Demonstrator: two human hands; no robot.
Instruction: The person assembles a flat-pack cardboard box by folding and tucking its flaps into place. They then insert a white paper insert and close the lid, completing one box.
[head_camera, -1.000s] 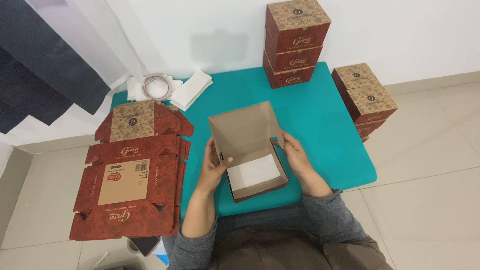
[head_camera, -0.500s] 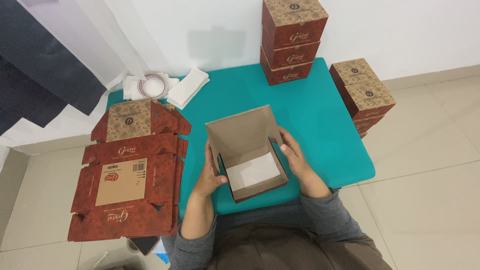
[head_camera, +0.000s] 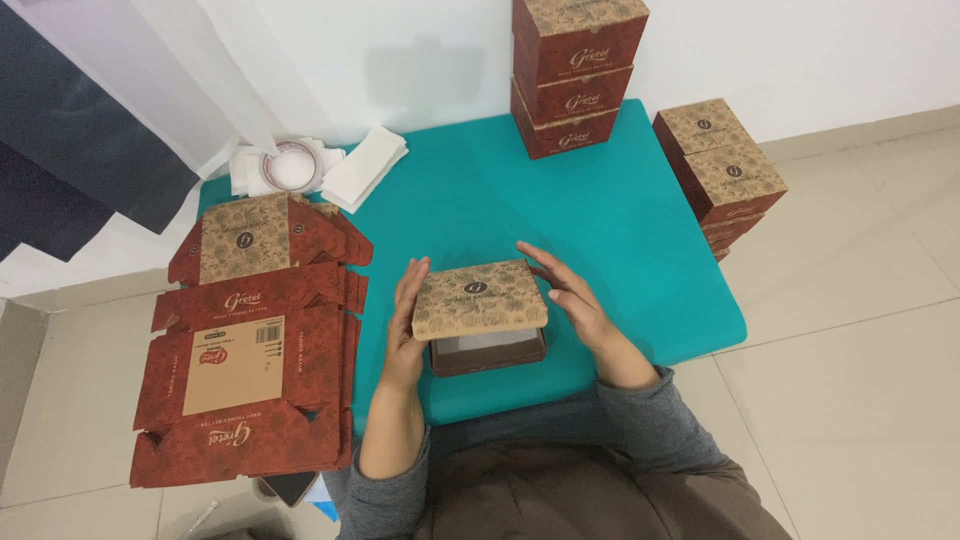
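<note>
Teal table (head_camera: 620, 230) roomy; hands flank box (head_camera: 478, 300) near front edge.

Inside of the brown box (head_camera: 480, 315) mostly hidden beneath its lowered patterned lid, only a white sliver showing at the front. Top carton of the stack of boxes (head_camera: 577, 70) cut off by the upper edge. Dark object (head_camera: 290, 487) tucked under the flat red cartons (head_camera: 245, 360), too covered to identify; left hand (head_camera: 408, 320) palm concealed against the box side.

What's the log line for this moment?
left hand: on box side | right hand: beside lid | box: lid nearly down, on teal table | flat cartons: left
</note>
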